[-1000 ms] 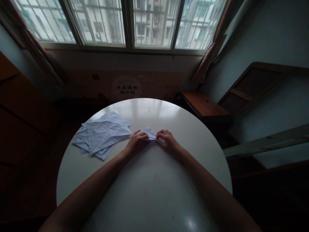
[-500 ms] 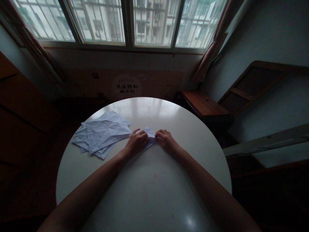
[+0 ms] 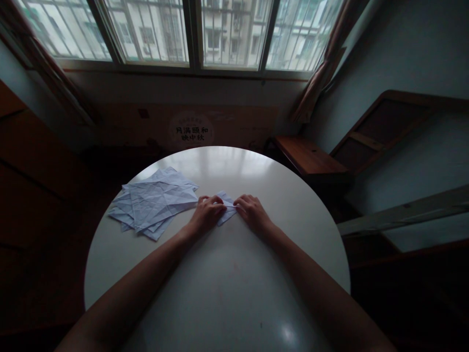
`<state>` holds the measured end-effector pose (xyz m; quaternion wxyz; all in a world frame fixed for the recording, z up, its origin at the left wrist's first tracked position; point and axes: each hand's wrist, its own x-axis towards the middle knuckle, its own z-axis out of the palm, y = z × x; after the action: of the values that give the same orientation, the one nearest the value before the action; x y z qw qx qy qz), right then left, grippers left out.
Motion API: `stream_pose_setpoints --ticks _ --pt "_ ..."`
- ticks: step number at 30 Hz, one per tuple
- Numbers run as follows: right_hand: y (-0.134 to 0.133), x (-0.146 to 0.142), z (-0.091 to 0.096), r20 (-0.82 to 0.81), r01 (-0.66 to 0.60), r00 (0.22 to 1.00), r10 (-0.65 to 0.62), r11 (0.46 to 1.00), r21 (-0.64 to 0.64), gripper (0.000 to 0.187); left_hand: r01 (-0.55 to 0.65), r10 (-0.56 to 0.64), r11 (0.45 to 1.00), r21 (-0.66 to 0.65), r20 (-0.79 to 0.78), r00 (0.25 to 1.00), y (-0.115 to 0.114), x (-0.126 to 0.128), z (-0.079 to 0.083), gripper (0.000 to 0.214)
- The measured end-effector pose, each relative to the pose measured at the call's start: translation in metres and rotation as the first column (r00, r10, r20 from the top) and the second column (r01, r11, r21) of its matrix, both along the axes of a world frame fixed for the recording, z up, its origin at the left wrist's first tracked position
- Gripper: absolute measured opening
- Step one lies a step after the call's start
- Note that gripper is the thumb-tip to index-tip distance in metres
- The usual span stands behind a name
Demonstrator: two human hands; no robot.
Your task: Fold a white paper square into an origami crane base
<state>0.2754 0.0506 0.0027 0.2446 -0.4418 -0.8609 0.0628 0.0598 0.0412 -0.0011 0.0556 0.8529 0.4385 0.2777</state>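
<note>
A small folded sheet of pale paper (image 3: 227,213) lies on the white round table (image 3: 234,283) between my two hands. My left hand (image 3: 208,212) is closed on its left side, with thumb and fingertips pinching the paper. On the right, my right hand (image 3: 251,209) has its fingers curled together at the paper's right corner. Parts of the paper are hidden under the fingers. Just left of my left hand sits a loose pile of creased paper sheets (image 3: 157,200), overlapping one another.
Beyond the table's far edge stands a wide printed cardboard panel (image 3: 227,122) under the barred window (image 3: 230,34). A brown wooden bench (image 3: 311,156) is at the back right. Curtains (image 3: 315,93) hang at the window's sides.
My left hand's raised index finger has come down towards the paper. The paper's near flap has shifted slightly, and both hands remain at nearly the same spot.
</note>
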Motion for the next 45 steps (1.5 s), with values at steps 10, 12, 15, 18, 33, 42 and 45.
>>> stream_pose_setpoints --ticks 10,12,15,18,33,42,45 --pt "0.007 0.002 -0.012 -0.093 -0.108 0.990 0.108 0.994 0.003 0.043 -0.032 0.032 0.999 -0.042 -0.004 0.999 -0.002 0.001 0.002 0.018" --pt "0.007 0.003 -0.013 -0.059 -0.102 0.993 0.101 0.995 -0.013 0.043 -0.026 0.026 0.999 -0.042 -0.003 1.000 -0.001 0.001 0.001 0.018" --pt "0.007 0.005 -0.012 -0.038 -0.058 0.998 0.057 0.998 -0.023 0.039 -0.031 0.031 0.999 -0.036 -0.008 0.999 0.000 0.000 -0.001 0.016" --pt "0.007 0.007 -0.009 -0.053 -0.013 0.999 0.012 1.000 -0.017 0.035 -0.039 0.039 0.999 -0.027 -0.008 0.999 0.000 0.000 -0.001 0.016" --pt "0.010 0.007 -0.016 -0.147 0.084 0.986 -0.084 0.996 -0.001 0.055 0.114 -0.124 0.990 -0.081 -0.137 0.983 0.000 0.001 -0.003 0.034" --pt "0.005 0.009 -0.007 0.011 0.256 0.967 -0.256 0.966 -0.037 0.036 -0.025 0.023 0.999 -0.041 -0.050 0.999 -0.003 0.005 0.004 0.029" --pt "0.005 0.010 -0.005 0.015 0.314 0.950 -0.313 0.948 -0.049 0.034 -0.067 0.067 0.997 -0.037 -0.008 0.998 -0.003 0.004 0.004 0.034"
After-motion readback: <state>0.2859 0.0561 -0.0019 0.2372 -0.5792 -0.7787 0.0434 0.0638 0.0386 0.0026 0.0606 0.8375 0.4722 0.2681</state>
